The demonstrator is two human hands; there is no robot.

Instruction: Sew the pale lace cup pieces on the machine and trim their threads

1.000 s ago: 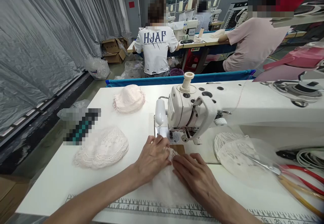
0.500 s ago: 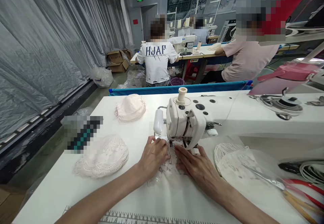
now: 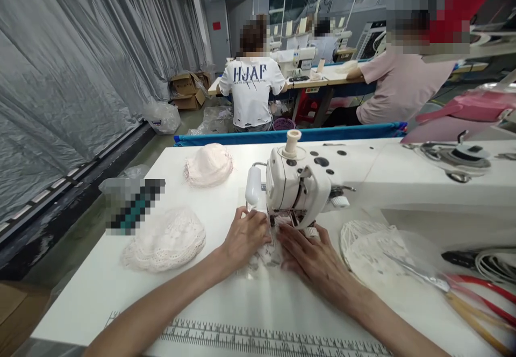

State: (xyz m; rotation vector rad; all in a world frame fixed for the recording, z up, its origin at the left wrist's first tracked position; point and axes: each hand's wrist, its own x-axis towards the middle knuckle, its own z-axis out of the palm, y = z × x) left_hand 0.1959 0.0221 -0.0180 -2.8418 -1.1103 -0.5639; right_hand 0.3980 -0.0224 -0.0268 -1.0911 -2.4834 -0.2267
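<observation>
Both hands lie flat on a small white lace piece (image 3: pixel 266 254) at the foot of the white sewing machine (image 3: pixel 296 185). Left hand (image 3: pixel 244 237): palm down, fingers spread, fingertips on the lace's left edge, just before the machine's needle area. It presses rather than grips; no closed grasp is visible. Right hand (image 3: pixel 310 255): palm down, fingers stretched forward, pressing the lace's right side, with fingertips just under the machine head. Open, flat, nothing clasped.

Lace piece: between the two hands, partly covered by them, on the white table (image 3: pixel 100 292). Its far end runs under the machine head; the needle itself is hidden.

Left of the left hand, well apart: a lace cap (image 3: pixel 164 240) lying dome up. Beyond it, farther from the hands: a pale pink cap (image 3: pixel 208 165). Right of the right hand, near: a round mesh piece under clear plastic film (image 3: pixel 374 249). Farther right: red and yellow tubing (image 3: pixel 484 298). Near the forearms, along the table's front edge: a printed ruler scale (image 3: pixel 258 341).

Beyond the table, past a blue edge, other people sit with their backs turned at further sewing stations.
</observation>
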